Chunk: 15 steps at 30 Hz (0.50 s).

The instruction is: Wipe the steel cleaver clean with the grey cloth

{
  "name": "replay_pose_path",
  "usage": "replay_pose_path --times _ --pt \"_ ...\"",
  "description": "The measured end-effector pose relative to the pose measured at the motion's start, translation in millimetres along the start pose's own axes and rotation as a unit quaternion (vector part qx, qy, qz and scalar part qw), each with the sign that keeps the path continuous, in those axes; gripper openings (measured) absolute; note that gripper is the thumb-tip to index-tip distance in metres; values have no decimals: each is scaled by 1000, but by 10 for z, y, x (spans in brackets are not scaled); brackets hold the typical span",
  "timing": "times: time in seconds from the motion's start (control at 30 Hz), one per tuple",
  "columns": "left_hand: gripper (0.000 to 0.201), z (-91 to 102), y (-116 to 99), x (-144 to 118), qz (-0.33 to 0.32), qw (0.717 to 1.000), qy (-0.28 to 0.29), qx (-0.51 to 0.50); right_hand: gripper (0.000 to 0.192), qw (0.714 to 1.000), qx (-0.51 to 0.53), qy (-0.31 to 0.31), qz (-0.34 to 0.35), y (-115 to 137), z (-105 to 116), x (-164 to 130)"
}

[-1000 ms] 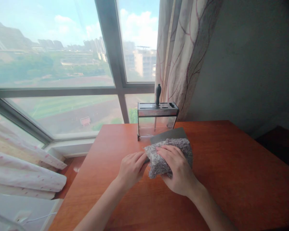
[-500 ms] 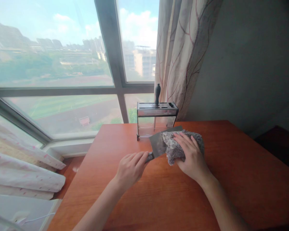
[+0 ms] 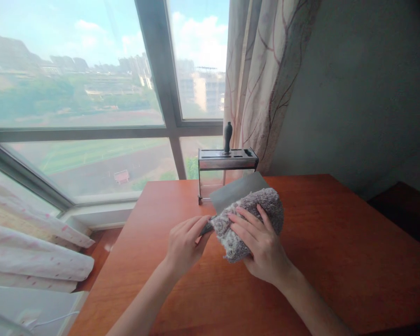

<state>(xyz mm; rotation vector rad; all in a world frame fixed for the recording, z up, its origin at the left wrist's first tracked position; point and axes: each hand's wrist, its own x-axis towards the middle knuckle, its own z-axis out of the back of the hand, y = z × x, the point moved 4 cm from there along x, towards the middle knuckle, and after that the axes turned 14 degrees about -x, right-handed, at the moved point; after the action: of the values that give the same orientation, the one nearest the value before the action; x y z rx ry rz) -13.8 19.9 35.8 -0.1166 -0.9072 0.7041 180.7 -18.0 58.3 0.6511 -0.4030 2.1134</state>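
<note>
Cleaver (image 3: 233, 190) blade half hidden under grey cloth (image 3: 252, 215).

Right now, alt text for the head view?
Over a reddish wooden table, the left hand grips the handle of a cleaver while the right hand presses a grey fluffy cloth on its blade. Behind stands a metal knife block holding one black-handled tool, before a window and curtain.

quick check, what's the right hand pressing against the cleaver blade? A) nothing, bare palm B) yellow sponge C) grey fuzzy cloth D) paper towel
C: the right hand lies spread over a grey fuzzy cloth wrapped on the cleaver blade, while the left hand grips the handle end.
</note>
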Motion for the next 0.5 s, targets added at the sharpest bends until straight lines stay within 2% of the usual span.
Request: replay_pose_path --times 0.17,0.27,0.33,0.5 --pt "22 -4 3 0 9 1000 0 8 55 996 -64 -28 -55 -447 -35 -49" --pt "22 -10 11 -1 11 1000 0 11 53 992 -81 -42 -83 -568 -68 -52" --pt "21 -14 17 -1 20 1000 -3 3 55 993 -81 -37 -78 -478 -92 -39" --pt "22 -49 40 -15 44 998 20 -41 52 999 -45 0 4 24 -157 6"
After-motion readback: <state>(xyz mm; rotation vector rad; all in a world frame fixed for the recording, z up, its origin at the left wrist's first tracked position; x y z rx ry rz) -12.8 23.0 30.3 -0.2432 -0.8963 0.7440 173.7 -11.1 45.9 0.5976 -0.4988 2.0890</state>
